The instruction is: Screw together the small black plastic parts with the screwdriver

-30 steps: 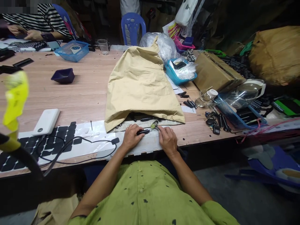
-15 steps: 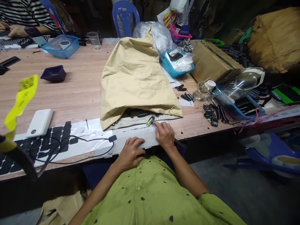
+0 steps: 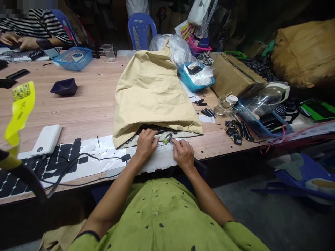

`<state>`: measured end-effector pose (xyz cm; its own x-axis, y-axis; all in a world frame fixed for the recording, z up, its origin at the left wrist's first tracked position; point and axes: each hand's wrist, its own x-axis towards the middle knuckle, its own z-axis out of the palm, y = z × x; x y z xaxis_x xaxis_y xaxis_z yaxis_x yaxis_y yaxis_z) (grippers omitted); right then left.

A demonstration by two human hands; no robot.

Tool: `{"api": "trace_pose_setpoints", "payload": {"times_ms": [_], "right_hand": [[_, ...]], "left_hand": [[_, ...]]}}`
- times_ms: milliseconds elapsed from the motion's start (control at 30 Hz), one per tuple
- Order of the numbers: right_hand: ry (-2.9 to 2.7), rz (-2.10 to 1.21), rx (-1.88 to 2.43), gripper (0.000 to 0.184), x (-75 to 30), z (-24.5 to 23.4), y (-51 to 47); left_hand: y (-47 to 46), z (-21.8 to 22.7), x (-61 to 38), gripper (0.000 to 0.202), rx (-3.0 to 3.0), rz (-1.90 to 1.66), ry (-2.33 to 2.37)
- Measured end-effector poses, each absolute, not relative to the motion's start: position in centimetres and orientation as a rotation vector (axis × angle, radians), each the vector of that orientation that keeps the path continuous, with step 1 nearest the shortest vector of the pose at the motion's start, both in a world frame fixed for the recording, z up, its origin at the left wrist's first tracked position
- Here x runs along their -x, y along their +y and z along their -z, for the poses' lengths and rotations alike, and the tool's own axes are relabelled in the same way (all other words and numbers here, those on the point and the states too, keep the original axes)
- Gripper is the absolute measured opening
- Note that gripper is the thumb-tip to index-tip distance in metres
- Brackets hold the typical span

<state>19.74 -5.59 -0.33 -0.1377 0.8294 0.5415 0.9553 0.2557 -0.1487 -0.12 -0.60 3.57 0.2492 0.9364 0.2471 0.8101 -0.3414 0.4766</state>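
Note:
A tan cloth bag (image 3: 157,90) lies on the table with its mouth towards me. Dark slender pieces and a grey cloth-like surface show inside the mouth. At that opening is my left hand (image 3: 147,143), fingers forward at the dark pieces and thumb apart; I see nothing held in it. My right hand (image 3: 184,154) is closed around the thin handle of a small hammer-like tool (image 3: 168,138), which has a shiny metal head with a yellow-green end. The tool's head rests over the bag's front edge, above a whitish board (image 3: 157,160).
On the left lie a white power bank (image 3: 47,139), a black cable and a sheet of black squares. A purple tray (image 3: 64,87) and blue basket (image 3: 74,59) stand farther back. Key fobs (image 3: 235,134), a jug and a cardboard box (image 3: 235,75) are right. Another person's hands (image 3: 27,42) are far left.
My left hand has moved forward from the table edge to the bag's mouth. My right hand stays near the same place with the tool. The view has shifted slightly.

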Motion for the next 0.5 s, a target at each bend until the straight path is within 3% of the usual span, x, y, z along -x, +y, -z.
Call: {"api": "trace_pose_setpoints", "payload": {"times_ms": [100, 233, 500], "right_hand": [[-2.015, 0.348, 1.595, 0.028, -19.7, 0.3, -5.5], [-2.013, 0.32, 1.618, 0.028, -19.6, 0.5, -5.5], [-2.004, 0.264, 1.611, 0.029, -19.8, 0.7, -5.6]], "left_hand": [[2.5, -3.7, -1.0, 0.026, -2.315, -0.603, 1.669], [3.5, -3.2, -0.9, 0.01, -2.332, -0.465, 1.691], [-1.0, -2.0, 2.0, 0.014, -2.324, -0.594, 1.532]]}}
